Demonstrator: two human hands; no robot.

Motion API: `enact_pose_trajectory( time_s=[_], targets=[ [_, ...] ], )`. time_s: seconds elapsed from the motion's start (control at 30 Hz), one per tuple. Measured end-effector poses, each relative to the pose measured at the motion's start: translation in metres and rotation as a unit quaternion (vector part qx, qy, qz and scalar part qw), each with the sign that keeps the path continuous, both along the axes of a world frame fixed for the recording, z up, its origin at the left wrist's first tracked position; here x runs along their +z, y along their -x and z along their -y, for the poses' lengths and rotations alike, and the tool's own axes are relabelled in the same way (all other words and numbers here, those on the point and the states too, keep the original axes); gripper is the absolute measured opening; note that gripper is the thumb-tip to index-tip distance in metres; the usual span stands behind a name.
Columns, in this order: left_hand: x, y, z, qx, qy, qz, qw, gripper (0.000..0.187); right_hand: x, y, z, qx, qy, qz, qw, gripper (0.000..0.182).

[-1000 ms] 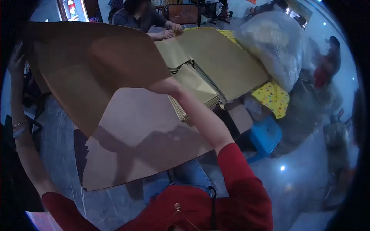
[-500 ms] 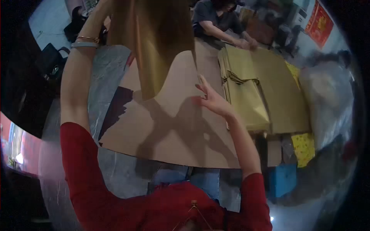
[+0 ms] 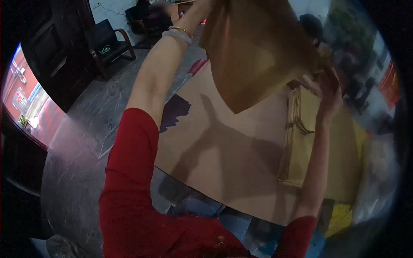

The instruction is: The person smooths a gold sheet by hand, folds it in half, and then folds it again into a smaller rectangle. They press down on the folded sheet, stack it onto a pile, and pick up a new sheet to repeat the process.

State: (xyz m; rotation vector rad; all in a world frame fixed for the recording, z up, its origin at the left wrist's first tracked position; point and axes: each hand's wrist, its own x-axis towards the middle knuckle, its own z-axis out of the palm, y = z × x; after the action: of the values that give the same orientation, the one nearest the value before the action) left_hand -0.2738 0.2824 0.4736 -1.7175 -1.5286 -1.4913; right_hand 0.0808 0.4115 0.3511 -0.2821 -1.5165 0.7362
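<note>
Here's the sheet [image 3: 254, 56], high over the board's [image 3: 223, 172] far part, right hand [image 3: 330, 94] at its right edge; a co-worker [image 3: 310, 26] sits behind. The stack [image 3: 305, 155] lies at the board's right! Far left, the chair [image 3: 109, 45] stands on the floor [image 3: 81, 155], right of the door [image 3: 49, 51].

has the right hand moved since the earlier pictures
Yes, rightward: judged against the folded paper stack, the right hand was left of it and now appears at its upper right.
</note>
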Motion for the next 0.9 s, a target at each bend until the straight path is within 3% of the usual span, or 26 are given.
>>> enact_pose_trajectory(
  time_s=[0.03, 0.07, 0.13, 0.17, 0.23, 0.3, 0.37, 0.47, 0.53, 0.63, 0.73, 0.77, 0.9],
  targets=[
    [-0.001, 0.003, 0.004, -0.020, -0.007, 0.002, 1.000, 0.032, 0.012, -0.006, 0.008, 0.133, 0.014, -0.090, 0.987, 0.033],
    [-0.003, 0.006, 0.010, -0.045, -0.016, 0.001, 0.999, 0.032, 0.016, -0.017, 0.025, -0.011, 0.011, -0.023, 1.000, 0.034],
    [-0.012, 0.011, 0.033, -0.129, -0.026, -0.009, 0.991, 0.032, 0.004, -0.044, 0.042, 0.020, -0.055, -0.009, 0.998, 0.035],
    [-0.020, 0.015, 0.042, -0.181, -0.023, -0.019, 0.983, 0.031, -0.007, -0.054, 0.058, -0.108, -0.132, 0.018, 0.985, 0.034],
    [-0.051, 0.028, 0.066, -0.301, 0.021, -0.041, 0.953, 0.031, -0.035, -0.084, 0.094, -0.243, -0.163, 0.127, 0.948, 0.031],
    [-0.099, 0.038, 0.082, -0.384, 0.091, -0.034, 0.918, 0.030, -0.074, -0.107, 0.120, -0.256, -0.276, 0.195, 0.906, 0.025],
    [-0.163, 0.041, 0.098, -0.376, 0.167, 0.025, 0.911, 0.030, -0.106, -0.119, 0.140, -0.255, -0.290, 0.259, 0.885, 0.024],
    [-0.268, 0.013, 0.141, -0.257, 0.288, 0.194, 0.902, 0.028, -0.173, -0.140, 0.184, -0.251, -0.328, 0.368, 0.833, 0.030],
    [-0.310, -0.011, 0.162, -0.166, 0.376, 0.145, 0.900, 0.029, -0.202, -0.152, 0.202, -0.206, -0.294, 0.452, 0.816, 0.035],
    [-0.357, -0.016, 0.180, -0.101, 0.460, -0.081, 0.878, 0.029, -0.228, -0.159, 0.203, -0.044, -0.212, 0.537, 0.815, 0.041],
    [-0.367, -0.032, 0.190, -0.143, 0.479, -0.057, 0.864, 0.031, -0.259, -0.172, 0.212, -0.001, -0.196, 0.581, 0.790, 0.043],
    [-0.359, -0.038, 0.192, -0.091, 0.526, -0.108, 0.839, 0.036, -0.261, -0.175, 0.213, -0.001, -0.188, 0.588, 0.787, 0.043],
    [-0.368, -0.030, 0.203, -0.102, 0.527, -0.201, 0.820, 0.048, -0.260, -0.172, 0.221, 0.067, -0.119, 0.656, 0.742, 0.058]
  ],
)
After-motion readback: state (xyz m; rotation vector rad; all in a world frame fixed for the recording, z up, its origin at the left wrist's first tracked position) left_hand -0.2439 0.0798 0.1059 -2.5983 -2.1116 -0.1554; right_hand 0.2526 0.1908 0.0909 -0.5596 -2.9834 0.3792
